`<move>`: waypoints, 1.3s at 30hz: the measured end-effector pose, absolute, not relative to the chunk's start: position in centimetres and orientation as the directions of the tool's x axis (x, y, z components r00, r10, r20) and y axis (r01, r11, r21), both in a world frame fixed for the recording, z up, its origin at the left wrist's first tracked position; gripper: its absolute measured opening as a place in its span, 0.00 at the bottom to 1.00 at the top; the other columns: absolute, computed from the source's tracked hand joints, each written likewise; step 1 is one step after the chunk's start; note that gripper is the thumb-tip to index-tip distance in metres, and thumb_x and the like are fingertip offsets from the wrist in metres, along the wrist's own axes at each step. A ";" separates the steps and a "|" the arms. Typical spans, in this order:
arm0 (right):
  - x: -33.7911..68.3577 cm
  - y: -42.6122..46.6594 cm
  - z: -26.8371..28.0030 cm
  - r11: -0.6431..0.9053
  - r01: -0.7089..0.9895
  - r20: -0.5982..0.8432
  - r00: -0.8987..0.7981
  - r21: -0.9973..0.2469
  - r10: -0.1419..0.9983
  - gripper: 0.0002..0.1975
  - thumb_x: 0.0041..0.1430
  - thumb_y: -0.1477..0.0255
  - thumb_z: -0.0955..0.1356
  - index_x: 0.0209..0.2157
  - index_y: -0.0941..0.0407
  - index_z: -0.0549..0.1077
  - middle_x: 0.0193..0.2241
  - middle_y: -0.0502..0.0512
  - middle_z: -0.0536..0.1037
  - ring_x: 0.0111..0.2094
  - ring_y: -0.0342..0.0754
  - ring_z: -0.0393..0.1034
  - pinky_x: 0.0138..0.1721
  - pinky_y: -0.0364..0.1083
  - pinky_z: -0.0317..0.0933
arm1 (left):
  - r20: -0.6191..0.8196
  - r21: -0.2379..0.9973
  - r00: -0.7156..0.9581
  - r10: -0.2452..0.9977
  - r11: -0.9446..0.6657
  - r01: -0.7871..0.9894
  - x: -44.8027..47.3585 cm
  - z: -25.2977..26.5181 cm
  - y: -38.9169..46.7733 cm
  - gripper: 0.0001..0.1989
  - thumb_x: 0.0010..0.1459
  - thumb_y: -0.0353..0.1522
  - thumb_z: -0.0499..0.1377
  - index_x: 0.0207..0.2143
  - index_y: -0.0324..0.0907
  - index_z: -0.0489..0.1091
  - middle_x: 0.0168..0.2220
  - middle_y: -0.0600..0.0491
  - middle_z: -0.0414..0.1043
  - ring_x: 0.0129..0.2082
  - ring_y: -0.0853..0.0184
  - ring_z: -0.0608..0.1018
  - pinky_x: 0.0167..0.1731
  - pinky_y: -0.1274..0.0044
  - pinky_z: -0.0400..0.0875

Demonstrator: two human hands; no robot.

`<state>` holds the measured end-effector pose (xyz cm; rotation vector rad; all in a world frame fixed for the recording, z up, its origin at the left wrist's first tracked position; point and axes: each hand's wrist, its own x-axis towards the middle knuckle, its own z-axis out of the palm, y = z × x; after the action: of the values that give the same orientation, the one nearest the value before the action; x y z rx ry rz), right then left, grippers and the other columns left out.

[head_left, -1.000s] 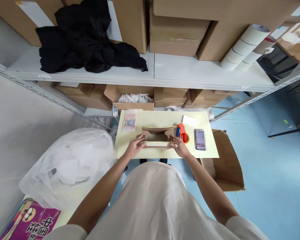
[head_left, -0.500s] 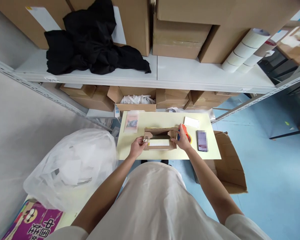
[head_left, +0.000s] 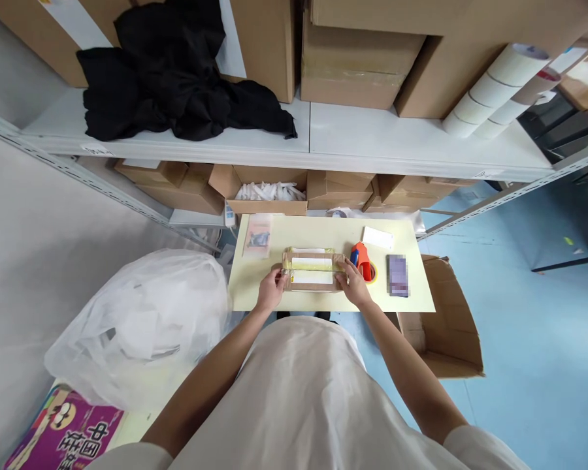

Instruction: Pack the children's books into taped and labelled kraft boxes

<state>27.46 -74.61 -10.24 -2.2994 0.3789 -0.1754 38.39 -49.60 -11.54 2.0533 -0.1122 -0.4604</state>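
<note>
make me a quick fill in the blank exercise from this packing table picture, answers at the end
The left hand and right hand hold opposite ends of a cardboard ____.
The orange tape dispenser lies between the right hand and the ____.
Black cloth lies crumpled on the upper ____.

Missing words: box; phone; shelf.

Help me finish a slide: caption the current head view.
Left-hand grip and right-hand grip on opposite ends of a cardboard box, top flaps folded over, beside an orange tape dispenser.
</note>
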 end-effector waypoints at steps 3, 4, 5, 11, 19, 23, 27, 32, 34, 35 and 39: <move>27.9 -74.9 -10.2 -0.646 -0.233 -0.004 0.942 -0.727 -0.335 0.21 0.60 0.68 0.62 0.55 0.55 0.66 0.60 0.63 0.62 0.61 0.56 0.56 0.58 0.58 0.55 | -0.244 0.854 0.932 -0.269 -0.516 0.075 38.4 -11.4 -49.8 0.16 0.57 0.41 0.54 0.44 0.42 0.70 0.37 0.50 0.77 0.34 0.65 0.79 0.31 0.75 0.75; 28.1 -75.0 -10.2 -0.644 -0.237 -0.011 0.942 -0.728 -0.335 0.22 0.60 0.68 0.62 0.56 0.55 0.66 0.60 0.63 0.61 0.61 0.56 0.57 0.57 0.57 0.56 | -0.235 0.856 0.933 -0.274 -0.513 0.064 38.4 -11.4 -49.8 0.16 0.57 0.41 0.54 0.43 0.42 0.70 0.38 0.50 0.77 0.34 0.65 0.79 0.32 0.75 0.76; 28.3 -75.1 -10.2 -0.641 -0.240 -0.017 0.943 -0.729 -0.333 0.22 0.60 0.68 0.61 0.56 0.55 0.65 0.61 0.63 0.61 0.61 0.56 0.57 0.57 0.57 0.56 | -0.226 0.858 0.933 -0.279 -0.510 0.056 38.3 -11.4 -49.8 0.16 0.57 0.41 0.54 0.43 0.42 0.70 0.38 0.50 0.76 0.34 0.65 0.79 0.33 0.74 0.76; 28.5 -75.2 -10.5 -0.646 -0.217 -0.006 0.950 -0.732 -0.312 0.23 0.61 0.67 0.61 0.58 0.54 0.64 0.62 0.62 0.59 0.62 0.56 0.55 0.58 0.57 0.56 | -0.168 0.830 0.938 -0.302 -0.557 -0.031 38.1 -11.2 -49.7 0.18 0.59 0.40 0.52 0.47 0.41 0.67 0.42 0.46 0.74 0.36 0.64 0.78 0.40 0.70 0.74; 27.3 -74.5 -11.6 -0.642 -0.191 0.024 0.950 -0.742 -0.311 0.24 0.63 0.65 0.58 0.59 0.57 0.62 0.63 0.65 0.56 0.62 0.55 0.55 0.59 0.55 0.56 | 0.104 0.479 0.790 -0.604 -0.666 -0.572 36.6 -8.9 -51.0 0.31 0.58 0.43 0.53 0.60 0.37 0.54 0.65 0.36 0.47 0.65 0.50 0.50 0.60 0.56 0.50; 27.4 -74.9 -11.5 -0.637 -0.175 0.026 0.955 -0.750 -0.294 0.24 0.63 0.63 0.58 0.58 0.57 0.63 0.62 0.64 0.57 0.62 0.54 0.54 0.59 0.53 0.55 | 0.016 0.358 0.648 -0.761 -0.601 -0.715 36.4 -8.3 -53.8 0.38 0.57 0.47 0.54 0.64 0.36 0.49 0.66 0.37 0.45 0.66 0.48 0.46 0.61 0.53 0.39; 27.0 -77.4 -11.7 -0.617 -0.235 0.017 0.927 -0.751 -0.374 0.26 0.63 0.61 0.56 0.59 0.58 0.59 0.57 0.66 0.63 0.58 0.54 0.59 0.56 0.55 0.58 | -0.042 0.344 0.646 -0.762 -0.618 -0.707 36.5 -9.0 -54.9 0.37 0.59 0.46 0.51 0.64 0.36 0.49 0.65 0.39 0.47 0.66 0.50 0.49 0.62 0.56 0.37; 26.8 -81.0 -13.5 -0.617 -0.516 -0.195 0.837 -0.594 -0.512 0.20 0.59 0.61 0.60 0.44 0.60 0.70 0.40 0.69 0.73 0.49 0.62 0.66 0.45 0.58 0.63 | -0.063 0.329 0.659 -0.749 -0.639 -0.695 36.4 -9.6 -54.7 0.38 0.58 0.48 0.51 0.65 0.36 0.47 0.65 0.39 0.47 0.66 0.51 0.50 0.62 0.57 0.35; 27.2 -81.4 -14.5 -0.648 -0.554 -0.301 0.831 -0.523 -0.467 0.17 0.57 0.61 0.64 0.40 0.60 0.71 0.35 0.69 0.74 0.45 0.64 0.68 0.43 0.59 0.63 | -0.083 0.329 0.670 -0.738 -0.654 -0.681 36.3 -9.5 -54.8 0.40 0.57 0.49 0.52 0.65 0.36 0.47 0.65 0.39 0.46 0.66 0.51 0.50 0.62 0.57 0.35; 27.6 -81.4 -15.0 -0.650 -0.572 -0.338 0.820 -0.501 -0.461 0.17 0.56 0.61 0.64 0.40 0.60 0.70 0.34 0.69 0.74 0.43 0.64 0.69 0.42 0.59 0.63 | -0.094 0.333 0.674 -0.733 -0.661 -0.672 36.3 -9.4 -54.8 0.40 0.57 0.49 0.52 0.65 0.36 0.48 0.65 0.39 0.46 0.66 0.51 0.50 0.62 0.57 0.35; 29.1 -81.0 -15.9 -0.594 -0.657 -0.381 0.754 -0.465 -0.535 0.16 0.54 0.62 0.66 0.37 0.60 0.70 0.29 0.68 0.74 0.38 0.63 0.71 0.41 0.58 0.62 | -0.118 0.360 0.690 -0.714 -0.678 -0.640 36.2 -9.3 -55.0 0.38 0.57 0.48 0.52 0.64 0.38 0.49 0.66 0.41 0.46 0.66 0.52 0.49 0.63 0.58 0.34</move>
<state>29.06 -80.98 -15.87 -2.3538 0.8919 0.2686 36.24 -54.96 -9.29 2.6113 -1.0742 -0.3613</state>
